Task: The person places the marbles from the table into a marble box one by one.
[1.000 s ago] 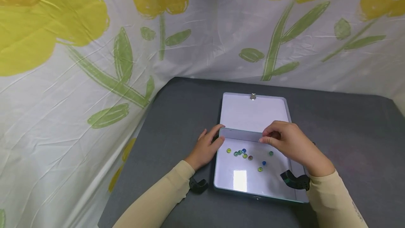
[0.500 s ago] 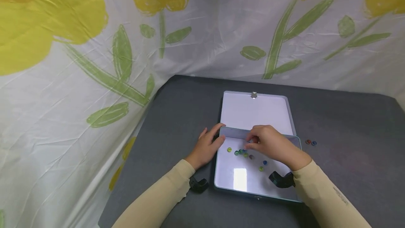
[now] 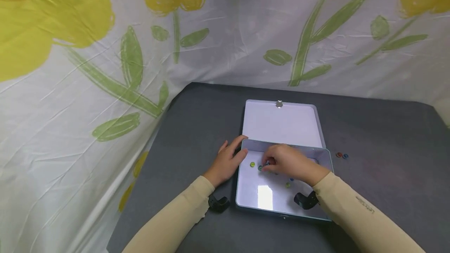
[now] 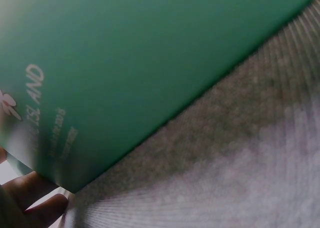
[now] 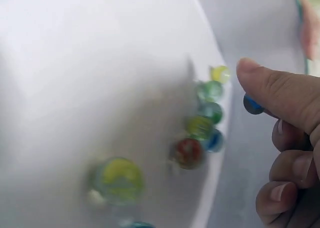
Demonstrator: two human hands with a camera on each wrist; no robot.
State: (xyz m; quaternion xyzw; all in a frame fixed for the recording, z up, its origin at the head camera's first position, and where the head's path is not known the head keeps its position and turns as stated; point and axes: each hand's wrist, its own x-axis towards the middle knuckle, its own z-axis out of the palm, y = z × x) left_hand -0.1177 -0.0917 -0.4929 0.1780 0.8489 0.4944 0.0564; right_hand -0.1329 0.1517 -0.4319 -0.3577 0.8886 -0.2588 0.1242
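An open, shallow tin box point(image 3: 246, 194) with a white inside lies on the table, its lid point(image 3: 281, 122) folded back. My left hand point(image 3: 226, 163) rests at its back left corner, thumb on the rim. In the left wrist view the tin's outer side point(image 4: 150, 78) is green with lettering. My right hand point(image 3: 290, 163) is low inside the box, and the right wrist view shows a blue marble point(image 5: 253, 104) pinched at its thumb. Beside it lie several glass marbles, among them a red one point(image 5: 189, 153) and a larger-looking yellow-green one point(image 5: 119, 180).
A red marble point(image 3: 339, 154) and a blue marble point(image 3: 345, 156) lie on the dark grey tabletop point(image 3: 379, 186), right of the box. Behind and to the left hangs a white cloth point(image 3: 232, 50) printed with yellow flowers.
My right hand has moved left and down, from the back right of the box to the marble cluster. The two marbles outside have come into sight. My left hand has stayed at the corner.
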